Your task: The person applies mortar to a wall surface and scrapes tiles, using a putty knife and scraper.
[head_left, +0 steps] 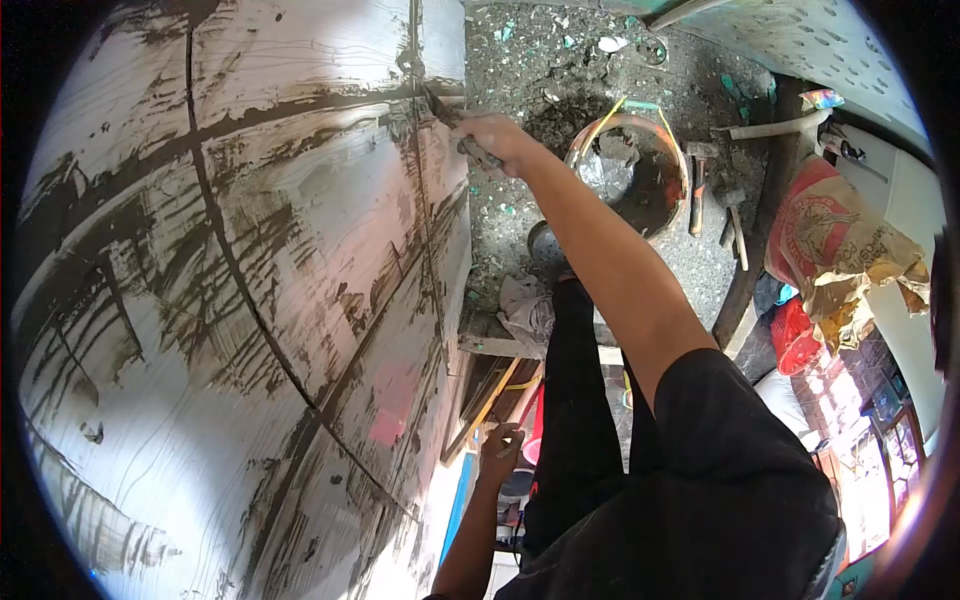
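My right hand (492,142) is closed around a small trowel (437,106), its dark blade against the tiled wall (300,220) near a joint between tiles. Dark grout or mortar fills the joints and is smeared across the pale tile faces. Lower down, my left hand (500,450) hangs near the wall with its fingers curled. Whatever it may hold is too small to make out. To the right of my right forearm stands a round bucket (683,178) with a yellow-green handle and material inside.
A hammer (697,195) and a second tool (738,235) lie right of the bucket on rough, debris-strewn ground (520,60). A torn paper sack (825,225) and a red bag (795,338) sit further right. A crumpled cloth (527,308) lies by my legs.
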`<state>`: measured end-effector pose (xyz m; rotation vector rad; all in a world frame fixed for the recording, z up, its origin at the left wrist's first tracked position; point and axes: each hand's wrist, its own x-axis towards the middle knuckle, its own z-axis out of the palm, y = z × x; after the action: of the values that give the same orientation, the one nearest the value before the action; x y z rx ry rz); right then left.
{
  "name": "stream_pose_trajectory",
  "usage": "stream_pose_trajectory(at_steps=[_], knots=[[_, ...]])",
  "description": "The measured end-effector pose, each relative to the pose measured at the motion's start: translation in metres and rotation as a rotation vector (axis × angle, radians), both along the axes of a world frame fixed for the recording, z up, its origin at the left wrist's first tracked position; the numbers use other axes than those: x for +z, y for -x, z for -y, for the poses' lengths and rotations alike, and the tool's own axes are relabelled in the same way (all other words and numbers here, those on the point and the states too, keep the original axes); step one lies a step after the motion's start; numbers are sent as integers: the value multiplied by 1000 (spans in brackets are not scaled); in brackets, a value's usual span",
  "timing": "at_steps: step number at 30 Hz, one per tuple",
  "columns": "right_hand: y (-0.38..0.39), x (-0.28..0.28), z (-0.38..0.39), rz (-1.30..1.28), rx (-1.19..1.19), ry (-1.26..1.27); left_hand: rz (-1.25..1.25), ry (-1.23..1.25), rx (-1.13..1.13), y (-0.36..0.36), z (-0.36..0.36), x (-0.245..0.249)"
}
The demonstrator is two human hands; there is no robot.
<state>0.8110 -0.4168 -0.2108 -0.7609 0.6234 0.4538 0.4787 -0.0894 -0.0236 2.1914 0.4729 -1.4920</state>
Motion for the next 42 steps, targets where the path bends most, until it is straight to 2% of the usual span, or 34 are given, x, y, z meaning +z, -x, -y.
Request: stream_pose_trajectory(at_steps=[2, 5, 8, 12, 15, 16, 19, 22, 25, 29, 34, 37, 40, 42], knots=[[-13, -16, -10, 20, -20, -101, 18, 23, -1, -2, -6, -1], [-21, 41, 5, -47, 15, -25, 56, 69, 4, 1, -15, -6], [-12, 82, 27, -77, -22, -56, 78, 81, -3, 5, -17, -11], [-28, 86, 40, -214, -71, -26, 49, 57, -20, 2, -12, -7], [-54, 54, 51, -107, 9, -141, 44, 49, -22, -4, -10, -5], [-58, 46, 59, -2, 71, -220, 44, 53, -22, -5, -9, -6], [-53, 63, 64, 71, 113, -144, 76, 68, -57, -5, -9, -7], [-11, 77, 63, 37, 121, -126, 56, 105, -30, -6, -7, -6], [18, 27, 49, 0, 125, -140, 90, 105, -59, -3, -8, -9], [16, 12, 35, -185, 24, -132, 75, 84, -32, -1, -14, -12], [-14, -9, 17, -94, 26, -176, 92, 96, 17, 4, -21, -14], [-7, 18, 18, -17, 6, -132, 34, 47, 2, -3, -11, -7], [5, 45, 34, 1, 54, -118, 85, 96, -16, -2, -7, -11], [0, 52, 38, -16, -82, -85, 71, 95, -20, -2, -7, -12]])
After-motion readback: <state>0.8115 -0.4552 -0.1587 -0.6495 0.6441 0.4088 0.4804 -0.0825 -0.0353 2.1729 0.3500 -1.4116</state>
